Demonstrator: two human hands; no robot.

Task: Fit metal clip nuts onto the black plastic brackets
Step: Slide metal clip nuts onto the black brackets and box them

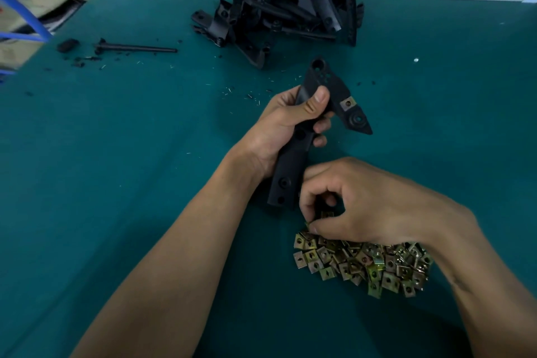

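Note:
My left hand (286,125) grips a long black plastic bracket (322,84) around its middle, holding it above the green table. One metal clip nut (347,103) sits on the bracket's right wing. My right hand (357,200) hovers at the top edge of a heap of brass-coloured clip nuts (363,261), and its thumb and fingertips pinch one clip nut (310,224) there. The lower end of the bracket lies just left of my right hand's fingers.
A pile of black plastic brackets (279,9) lies at the back of the green table (145,125), against the white wall. A black rod (136,48) and plastic scraps lie at the back left. Cardboard boxes and a blue frame (26,14) stand beyond the left edge.

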